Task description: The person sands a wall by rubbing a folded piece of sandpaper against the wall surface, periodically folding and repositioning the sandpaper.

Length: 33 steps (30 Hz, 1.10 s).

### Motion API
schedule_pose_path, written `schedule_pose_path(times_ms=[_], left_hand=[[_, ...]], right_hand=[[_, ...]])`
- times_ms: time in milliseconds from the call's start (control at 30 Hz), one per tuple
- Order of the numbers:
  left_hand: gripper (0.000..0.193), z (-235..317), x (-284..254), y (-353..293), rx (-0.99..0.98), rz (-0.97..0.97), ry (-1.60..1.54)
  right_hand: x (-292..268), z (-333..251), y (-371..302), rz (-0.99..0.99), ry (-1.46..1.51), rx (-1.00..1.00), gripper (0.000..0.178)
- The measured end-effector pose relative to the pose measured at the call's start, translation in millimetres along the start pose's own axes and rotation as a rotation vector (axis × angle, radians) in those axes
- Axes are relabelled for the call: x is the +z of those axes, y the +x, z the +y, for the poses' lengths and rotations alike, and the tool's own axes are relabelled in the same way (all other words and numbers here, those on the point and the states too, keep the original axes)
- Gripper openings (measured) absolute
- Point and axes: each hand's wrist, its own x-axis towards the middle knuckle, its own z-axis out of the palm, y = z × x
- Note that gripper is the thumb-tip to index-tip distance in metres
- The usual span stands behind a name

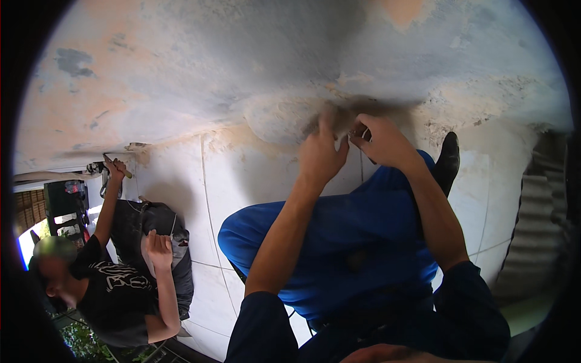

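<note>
Grey and peach patches cover the rough plaster wall [206, 66], whose crumbling pale lower edge meets the white tiled floor [236, 172]. The left hand [322, 156] is at that edge, index finger extended and blurred, thumb apart; whether it pinches anything, I cannot tell. Just beside it, the right hand [382, 142] curls its fingers toward the thumb around a small dark gap; its grip is too hidden to tell. Bright blue trousers [363, 227] lie beneath the forearms. On the left, a co-worker in a black printed T-shirt [115, 296] holds a thin yellow-handled tool [128, 173] near the wall.
</note>
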Motion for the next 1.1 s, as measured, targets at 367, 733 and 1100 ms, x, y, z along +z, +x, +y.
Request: schedule_pose_path(times_ms=[367,733,1100], left_hand=[[0.1,-12.5,-2.6,-3.3,-0.014,0.032,0.089],[0.034,-9.2,-2.7,-2.5,-0.095,-0.029,0.03],[0.066,-17.8,-1.5,-5.5,-0.167,-0.416,0.101]], right_hand=[[-0.4,-13.3,-1.0,-0.056,-0.051,0.121,0.018],[1.9,2.9,12.4,0.336,0.281,-0.128,0.016],[4.7,16.6,13.3,0.437,0.313,-0.304,0.018]])
